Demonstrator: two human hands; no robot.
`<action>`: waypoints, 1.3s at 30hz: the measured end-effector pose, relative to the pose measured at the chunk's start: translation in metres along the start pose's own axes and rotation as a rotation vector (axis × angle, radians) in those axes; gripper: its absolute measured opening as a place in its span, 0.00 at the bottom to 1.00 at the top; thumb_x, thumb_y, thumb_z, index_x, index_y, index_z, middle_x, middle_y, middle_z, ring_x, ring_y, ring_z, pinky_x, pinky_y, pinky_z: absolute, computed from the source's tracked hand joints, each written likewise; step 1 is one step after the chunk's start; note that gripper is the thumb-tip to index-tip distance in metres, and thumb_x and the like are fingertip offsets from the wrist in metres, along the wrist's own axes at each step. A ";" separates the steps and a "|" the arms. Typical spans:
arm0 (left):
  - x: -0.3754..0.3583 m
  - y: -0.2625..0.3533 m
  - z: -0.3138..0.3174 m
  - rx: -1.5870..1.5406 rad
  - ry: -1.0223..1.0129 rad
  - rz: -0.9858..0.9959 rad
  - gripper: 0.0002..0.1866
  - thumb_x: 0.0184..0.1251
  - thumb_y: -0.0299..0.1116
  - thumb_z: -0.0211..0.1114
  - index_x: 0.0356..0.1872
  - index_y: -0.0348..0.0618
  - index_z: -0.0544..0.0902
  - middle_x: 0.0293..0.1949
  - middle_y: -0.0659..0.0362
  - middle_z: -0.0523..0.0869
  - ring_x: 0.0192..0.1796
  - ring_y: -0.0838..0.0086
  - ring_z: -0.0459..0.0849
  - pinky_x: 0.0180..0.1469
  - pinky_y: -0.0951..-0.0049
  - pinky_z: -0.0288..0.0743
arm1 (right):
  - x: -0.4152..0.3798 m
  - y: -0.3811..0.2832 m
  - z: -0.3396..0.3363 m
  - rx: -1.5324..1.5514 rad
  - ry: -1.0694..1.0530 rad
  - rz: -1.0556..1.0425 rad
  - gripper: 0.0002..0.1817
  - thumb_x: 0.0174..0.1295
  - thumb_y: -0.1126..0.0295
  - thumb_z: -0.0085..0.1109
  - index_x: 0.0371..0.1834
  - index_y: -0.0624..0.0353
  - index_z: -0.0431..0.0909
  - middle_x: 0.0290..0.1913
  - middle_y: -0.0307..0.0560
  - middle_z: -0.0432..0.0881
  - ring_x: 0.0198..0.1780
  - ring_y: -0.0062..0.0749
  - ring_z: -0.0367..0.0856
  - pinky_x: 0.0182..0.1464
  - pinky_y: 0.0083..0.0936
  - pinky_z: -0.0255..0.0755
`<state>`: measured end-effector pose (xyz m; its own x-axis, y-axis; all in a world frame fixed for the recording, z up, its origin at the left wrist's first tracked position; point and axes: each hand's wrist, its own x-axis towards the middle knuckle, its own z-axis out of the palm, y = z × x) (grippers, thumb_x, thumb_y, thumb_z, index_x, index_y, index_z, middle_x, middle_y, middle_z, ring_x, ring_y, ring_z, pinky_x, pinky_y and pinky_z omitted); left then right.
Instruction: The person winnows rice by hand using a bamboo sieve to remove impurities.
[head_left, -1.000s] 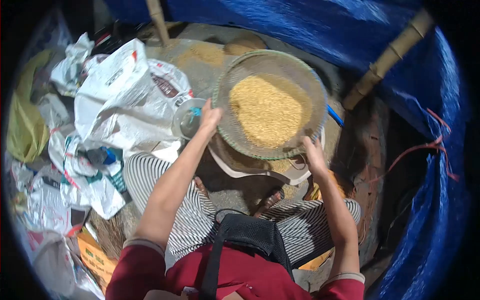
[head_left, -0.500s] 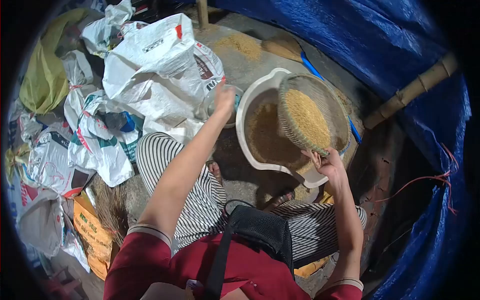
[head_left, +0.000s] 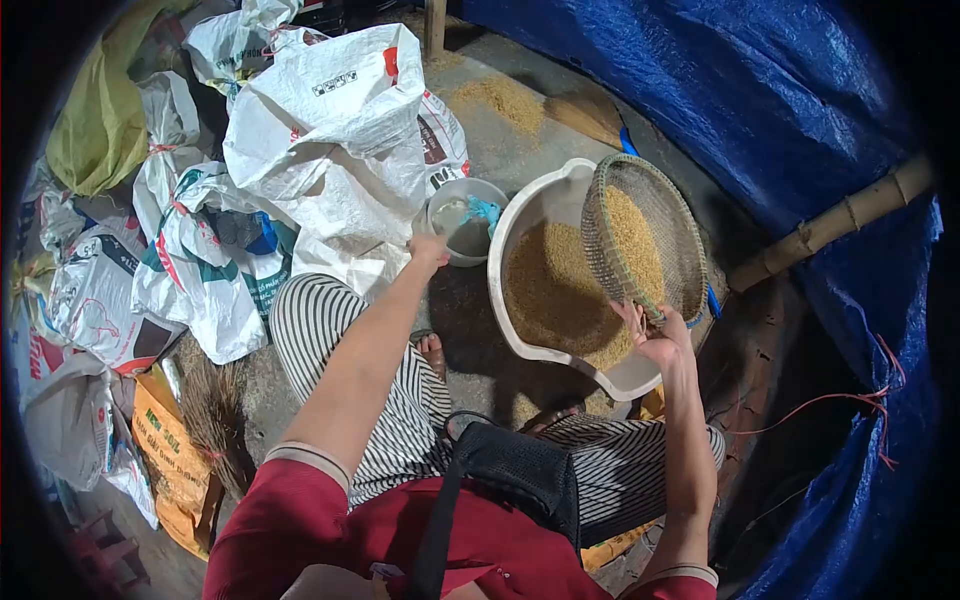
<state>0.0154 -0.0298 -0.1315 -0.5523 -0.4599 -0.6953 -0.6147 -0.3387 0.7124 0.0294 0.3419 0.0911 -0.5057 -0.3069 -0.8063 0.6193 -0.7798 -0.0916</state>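
First inspector: White sacks [head_left: 330, 120] lie at your left. Your left hand [head_left: 429, 250] is at the near rim of a bucket [head_left: 436, 222]; I cannot tell whether its fingers grip it.

Second inspector: Right of that, a white tub [head_left: 632, 379] stands on the floor with grain inside. The basket [head_left: 601, 235] is tilted over the tub's right side, holding yellow grain [head_left: 634, 238]. Your right hand [head_left: 657, 336] has its fingers closed on the basket's near edge.
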 end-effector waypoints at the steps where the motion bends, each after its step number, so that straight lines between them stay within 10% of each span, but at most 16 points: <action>1: 0.005 -0.004 0.003 0.026 -0.014 0.029 0.14 0.54 0.30 0.56 0.41 0.32 0.71 0.30 0.50 0.79 0.26 0.65 0.80 0.27 0.67 0.78 | -0.001 0.003 0.001 0.003 0.001 -0.004 0.24 0.54 0.71 0.39 0.53 0.75 0.54 0.56 0.76 0.55 0.40 0.46 0.77 0.34 0.24 0.79; 6: -0.014 0.011 0.015 0.195 0.031 0.106 0.13 0.51 0.31 0.59 0.36 0.35 0.73 0.26 0.51 0.78 0.28 0.61 0.79 0.29 0.63 0.76 | 0.000 -0.001 -0.007 -0.058 0.032 -0.038 0.25 0.54 0.71 0.41 0.53 0.75 0.53 0.54 0.78 0.58 0.36 0.43 0.78 0.31 0.19 0.79; 8: -0.019 0.016 0.018 0.595 0.482 0.671 0.12 0.47 0.31 0.62 0.33 0.39 0.74 0.31 0.50 0.76 0.36 0.56 0.76 0.37 0.59 0.71 | -0.002 -0.001 -0.009 -0.035 0.053 -0.043 0.25 0.54 0.71 0.41 0.54 0.75 0.53 0.54 0.78 0.59 0.35 0.43 0.78 0.31 0.19 0.79; 14: -0.111 0.108 0.006 0.431 0.671 1.343 0.10 0.39 0.27 0.63 0.25 0.41 0.71 0.37 0.51 0.68 0.44 0.56 0.66 0.46 0.60 0.61 | -0.005 -0.007 -0.018 -0.090 0.028 -0.079 0.25 0.55 0.70 0.41 0.55 0.74 0.53 0.55 0.79 0.56 0.36 0.45 0.77 0.30 0.19 0.79; 21: -0.198 0.161 0.004 0.492 0.756 1.681 0.10 0.38 0.21 0.59 0.27 0.36 0.71 0.39 0.50 0.68 0.46 0.55 0.64 0.49 0.60 0.58 | -0.015 -0.023 -0.026 -0.178 0.022 -0.141 0.21 0.55 0.73 0.41 0.52 0.71 0.57 0.49 0.70 0.64 0.43 0.49 0.74 0.32 0.27 0.80; 28: -0.176 0.145 0.044 0.111 0.386 1.465 0.07 0.37 0.17 0.51 0.21 0.37 0.64 0.31 0.49 0.70 0.37 0.61 0.66 0.39 0.64 0.60 | -0.037 -0.035 -0.039 -0.421 0.042 -0.610 0.10 0.53 0.75 0.43 0.39 0.63 0.65 0.40 0.52 0.72 0.39 0.39 0.75 0.37 0.37 0.79; 35: -0.099 0.068 0.114 -0.094 -0.074 0.589 0.12 0.37 0.18 0.50 0.29 0.34 0.72 0.25 0.56 0.75 0.29 0.72 0.72 0.31 0.72 0.66 | -0.048 -0.042 -0.049 -0.497 0.125 -0.688 0.07 0.53 0.75 0.44 0.35 0.65 0.66 0.33 0.50 0.72 0.35 0.35 0.75 0.35 0.33 0.80; 39: -0.102 0.051 0.130 -0.032 -0.134 0.442 0.12 0.40 0.20 0.52 0.32 0.35 0.74 0.28 0.54 0.77 0.31 0.72 0.74 0.34 0.74 0.67 | -0.043 -0.044 -0.056 -0.581 0.159 -0.733 0.08 0.54 0.74 0.43 0.35 0.67 0.66 0.35 0.51 0.72 0.33 0.35 0.75 0.33 0.32 0.80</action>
<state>-0.0334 0.1066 -0.0365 -0.8266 -0.4570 -0.3284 -0.2867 -0.1602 0.9445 0.0578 0.4197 0.0968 -0.8261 0.2625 -0.4986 0.4035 -0.3421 -0.8486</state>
